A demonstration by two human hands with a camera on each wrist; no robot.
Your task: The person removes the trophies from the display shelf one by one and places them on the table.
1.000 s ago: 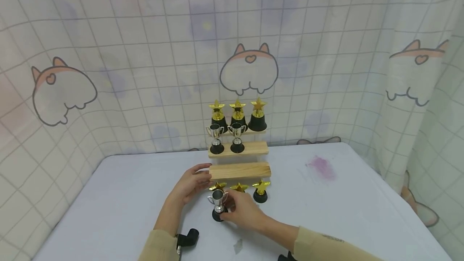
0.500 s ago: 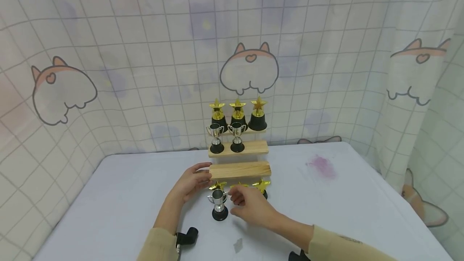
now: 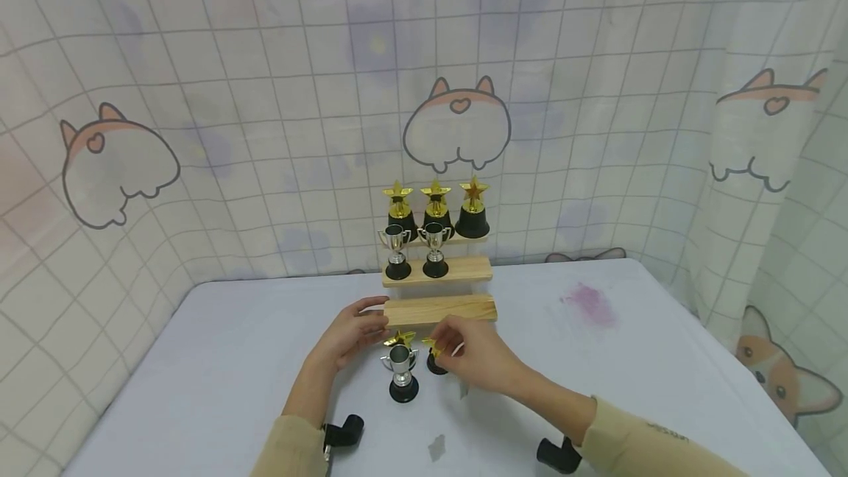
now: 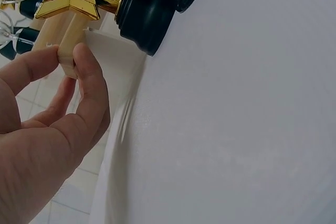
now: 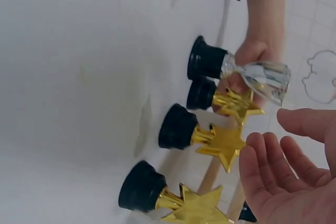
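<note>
My left hand [image 3: 350, 336] pinches the left end of the lowest wooden plank [image 3: 440, 310] of a stepped display rack, thumb and fingers on either side. On the table in front stands a small silver cup trophy [image 3: 401, 374] with a black base. Behind it are a gold star trophy [image 3: 400, 340] and a second star trophy [image 3: 436, 363]. A third star trophy [image 5: 198, 211] shows in the right wrist view; my right hand hides it from the head view. My right hand [image 3: 480, 355] hovers by the stars, fingers loosely bent and holding nothing.
Two silver cups [image 3: 435, 252] stand on the middle plank [image 3: 469, 271], left and centre. Three gold star trophies [image 3: 472, 212] fill the top plank. White cloth covers the table [image 3: 563, 344], and a grid-patterned curtain [image 3: 265, 131] hangs around it.
My right hand has let go of the silver cup and moved right and slightly back, to the star trophies. The cup stays upright on the table. My left hand keeps its place.
</note>
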